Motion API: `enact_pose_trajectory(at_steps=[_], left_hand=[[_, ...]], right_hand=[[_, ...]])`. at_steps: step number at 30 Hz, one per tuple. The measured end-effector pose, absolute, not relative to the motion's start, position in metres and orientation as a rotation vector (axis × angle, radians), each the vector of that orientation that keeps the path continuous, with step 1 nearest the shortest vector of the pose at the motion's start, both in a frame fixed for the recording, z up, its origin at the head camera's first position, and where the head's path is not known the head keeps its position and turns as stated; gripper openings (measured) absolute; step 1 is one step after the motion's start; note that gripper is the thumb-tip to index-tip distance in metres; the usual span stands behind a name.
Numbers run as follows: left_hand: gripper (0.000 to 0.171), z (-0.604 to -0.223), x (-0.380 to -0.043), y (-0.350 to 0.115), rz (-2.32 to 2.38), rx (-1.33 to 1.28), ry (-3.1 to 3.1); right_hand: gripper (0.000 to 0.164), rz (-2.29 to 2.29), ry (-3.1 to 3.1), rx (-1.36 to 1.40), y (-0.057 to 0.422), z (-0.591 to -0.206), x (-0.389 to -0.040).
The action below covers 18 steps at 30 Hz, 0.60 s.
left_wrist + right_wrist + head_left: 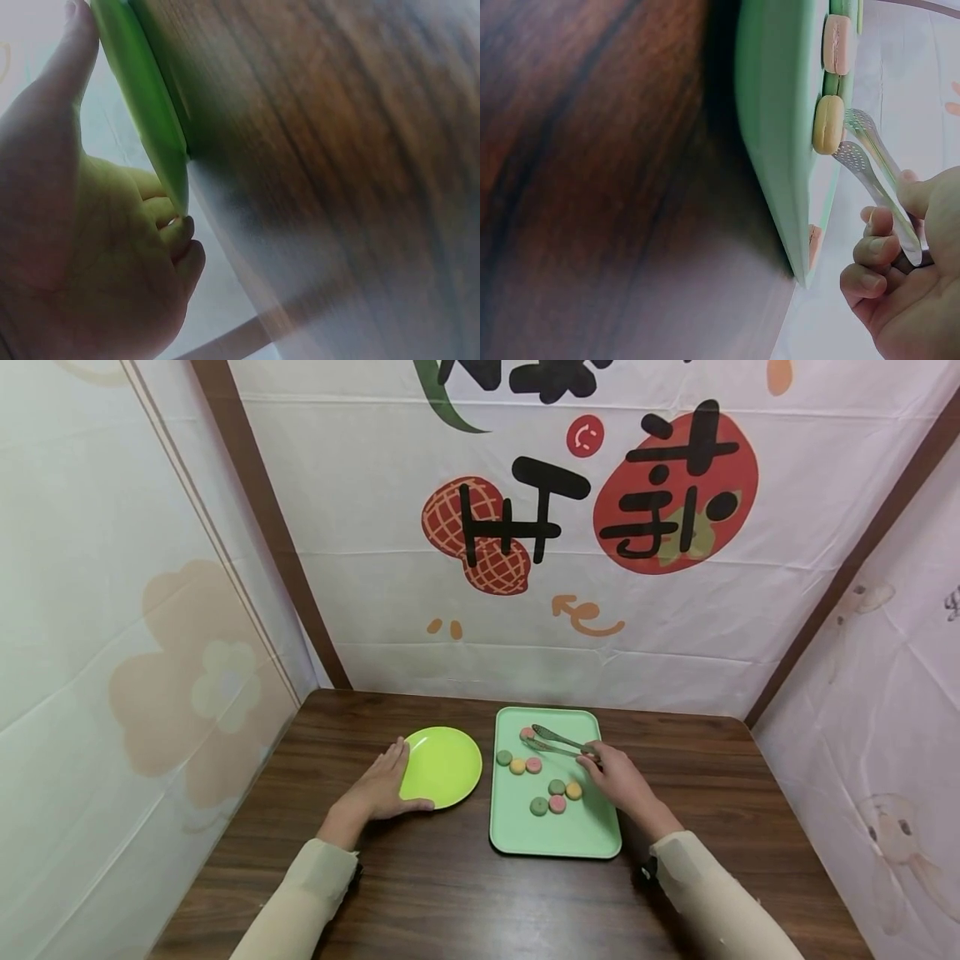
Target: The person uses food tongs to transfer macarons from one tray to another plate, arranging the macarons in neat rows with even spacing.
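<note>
Left side: a white cloth panel [75,635] printed with a pale flower. Next, one left sleeve [303,889], cream, reaching in over the near edge of a dark wood-grain desk [435,885]. Left hand [382,783]: thumb and fingers spread apart along the left rim of a plate, touching it, not closed round it. Plate [444,768]: yellow-green, round, flat on the desk, left of the tray and towards the far edge. Tray [517,835]: pale green, rectangular, rounded corners, its far side close to the desk's far edge. On the tray, eight macarons in all: a green macaron [504,758] at the left edge, a yellow macaron [517,767] beside it, a pink macaron [527,734] near the far left corner, a second pink one [533,765] right of the yellow; then, past the middle towards the near edge, a cluster of two green, one pink and one yellow. Tongs [558,738]: metal, perforated ends, arms apart, the ends about the far-left pink macaron; whether they touch it cannot be told. Right hand [618,777]: thumb and fingers clamped on the tongs, over the tray's right edge. Last, a right sleeve [720,893], cream.
</note>
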<state>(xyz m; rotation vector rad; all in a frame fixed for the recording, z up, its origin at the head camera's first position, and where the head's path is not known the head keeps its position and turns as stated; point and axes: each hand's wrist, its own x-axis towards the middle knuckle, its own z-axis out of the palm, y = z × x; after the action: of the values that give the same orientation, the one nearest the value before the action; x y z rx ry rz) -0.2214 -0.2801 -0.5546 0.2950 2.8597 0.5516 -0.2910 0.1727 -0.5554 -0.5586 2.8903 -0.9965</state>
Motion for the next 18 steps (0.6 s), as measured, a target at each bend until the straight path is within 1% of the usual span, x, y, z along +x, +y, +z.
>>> enact_pose_trajectory(at_steps=[18], left_hand=[[0.136,-0.5553,-0.2173,-0.2808,0.561,0.292,2.852]], right_hand=[[0.04,-0.979,2.912,-0.591,0.1711,-0.5584,-0.2961]])
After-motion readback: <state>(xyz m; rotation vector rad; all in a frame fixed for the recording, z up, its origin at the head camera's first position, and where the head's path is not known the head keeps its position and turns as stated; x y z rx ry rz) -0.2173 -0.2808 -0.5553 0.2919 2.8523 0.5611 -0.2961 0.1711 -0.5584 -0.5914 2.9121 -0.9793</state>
